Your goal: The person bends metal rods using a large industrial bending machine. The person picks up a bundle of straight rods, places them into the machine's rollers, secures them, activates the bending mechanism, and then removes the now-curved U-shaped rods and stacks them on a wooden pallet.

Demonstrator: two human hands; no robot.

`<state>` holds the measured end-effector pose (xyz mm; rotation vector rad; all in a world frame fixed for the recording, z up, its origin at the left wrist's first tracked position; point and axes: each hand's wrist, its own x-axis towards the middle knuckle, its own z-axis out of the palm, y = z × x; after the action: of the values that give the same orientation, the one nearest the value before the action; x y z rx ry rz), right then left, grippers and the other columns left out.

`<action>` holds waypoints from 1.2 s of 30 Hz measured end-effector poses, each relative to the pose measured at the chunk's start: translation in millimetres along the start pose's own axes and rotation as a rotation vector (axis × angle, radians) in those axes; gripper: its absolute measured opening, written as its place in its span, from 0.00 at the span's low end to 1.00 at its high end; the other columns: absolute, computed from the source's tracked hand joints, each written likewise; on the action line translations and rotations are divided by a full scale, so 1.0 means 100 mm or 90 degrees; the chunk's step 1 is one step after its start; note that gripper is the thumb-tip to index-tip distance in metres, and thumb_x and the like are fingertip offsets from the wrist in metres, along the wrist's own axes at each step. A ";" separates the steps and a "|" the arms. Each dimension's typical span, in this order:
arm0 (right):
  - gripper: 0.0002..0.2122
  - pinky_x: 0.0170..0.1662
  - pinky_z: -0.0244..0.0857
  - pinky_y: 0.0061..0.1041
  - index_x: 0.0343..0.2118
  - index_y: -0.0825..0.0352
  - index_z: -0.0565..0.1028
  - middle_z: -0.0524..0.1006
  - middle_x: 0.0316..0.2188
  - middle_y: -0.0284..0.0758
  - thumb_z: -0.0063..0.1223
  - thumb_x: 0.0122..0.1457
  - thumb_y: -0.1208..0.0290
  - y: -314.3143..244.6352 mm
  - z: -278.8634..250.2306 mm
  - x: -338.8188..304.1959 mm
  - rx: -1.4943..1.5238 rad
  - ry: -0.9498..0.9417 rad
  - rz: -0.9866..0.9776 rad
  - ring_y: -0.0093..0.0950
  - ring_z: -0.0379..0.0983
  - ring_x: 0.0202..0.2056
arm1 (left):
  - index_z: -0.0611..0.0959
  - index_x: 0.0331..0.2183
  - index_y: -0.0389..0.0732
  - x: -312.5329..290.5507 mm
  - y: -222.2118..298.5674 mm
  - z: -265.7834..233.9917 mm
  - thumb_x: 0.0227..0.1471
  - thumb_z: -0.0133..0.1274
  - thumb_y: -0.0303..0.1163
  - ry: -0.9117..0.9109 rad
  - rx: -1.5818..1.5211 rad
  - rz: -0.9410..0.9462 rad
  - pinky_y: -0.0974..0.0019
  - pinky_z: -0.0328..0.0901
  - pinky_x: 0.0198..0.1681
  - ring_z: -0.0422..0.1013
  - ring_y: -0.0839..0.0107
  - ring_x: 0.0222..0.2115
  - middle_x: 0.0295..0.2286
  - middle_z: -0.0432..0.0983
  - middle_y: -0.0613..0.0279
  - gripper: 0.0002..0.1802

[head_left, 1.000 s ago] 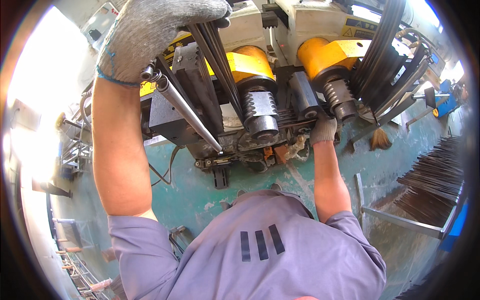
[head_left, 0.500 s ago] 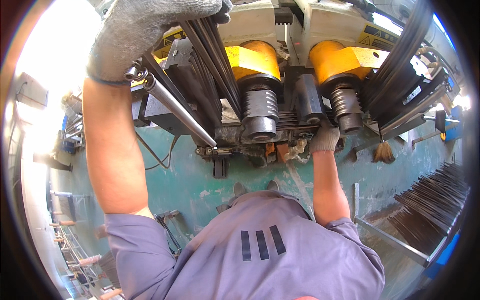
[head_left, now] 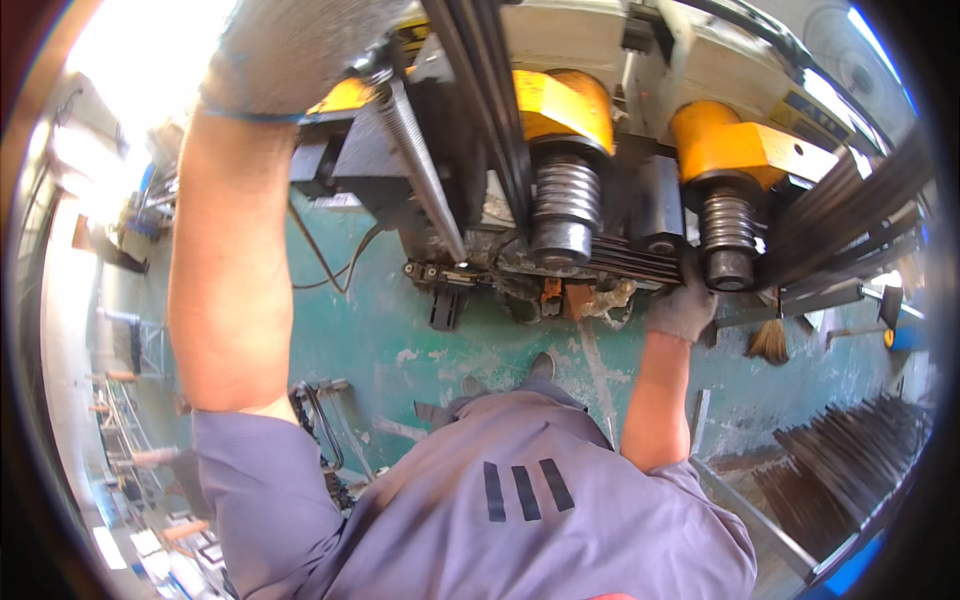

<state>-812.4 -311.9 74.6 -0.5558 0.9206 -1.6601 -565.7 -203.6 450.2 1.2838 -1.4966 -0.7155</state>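
My left hand (head_left: 300, 60), in a grey knit glove, is raised at the upper left beside a bundle of dark metal bars (head_left: 490, 110). Its fingers are cut off by the picture's edge and blurred. My right hand (head_left: 683, 312), gloved too, is low under the right ribbed roller (head_left: 727, 230). Its fingers appear closed around the right end of a level run of dark bars (head_left: 630, 262), partly hidden by the machine. A left ribbed roller (head_left: 566, 205) hangs from a yellow arm (head_left: 560, 105). Close to my left wrist is a slanting rod with a coil spring (head_left: 420, 150).
Another yellow arm (head_left: 740, 150) holds the right roller, and more bars (head_left: 850, 220) fan out beyond it. A broom head (head_left: 768, 342) touches the green floor (head_left: 380, 320). At the lower right, many bars (head_left: 850, 460) lie in a rack. Metal frames (head_left: 330, 430) stand at my left.
The view has shifted, so the machine sits further right. My left hand has moved up, its fingers now out of the picture. My right hand stays at the level bars.
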 end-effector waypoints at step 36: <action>0.10 0.46 0.70 0.29 0.41 0.70 0.79 0.82 0.36 0.35 0.63 0.58 0.73 2.40 0.93 -5.15 -0.577 -0.795 -0.027 0.28 0.77 0.38 | 0.75 0.39 0.36 -8.18 -2.95 -1.38 0.48 0.54 0.15 1.450 -0.313 -0.173 0.58 0.73 0.24 0.75 0.61 0.19 0.25 0.75 0.57 0.14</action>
<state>-454.1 130.4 -13.0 -1.9221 0.6065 -0.5346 -379.6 520.0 -16.1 0.9368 0.6832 0.3998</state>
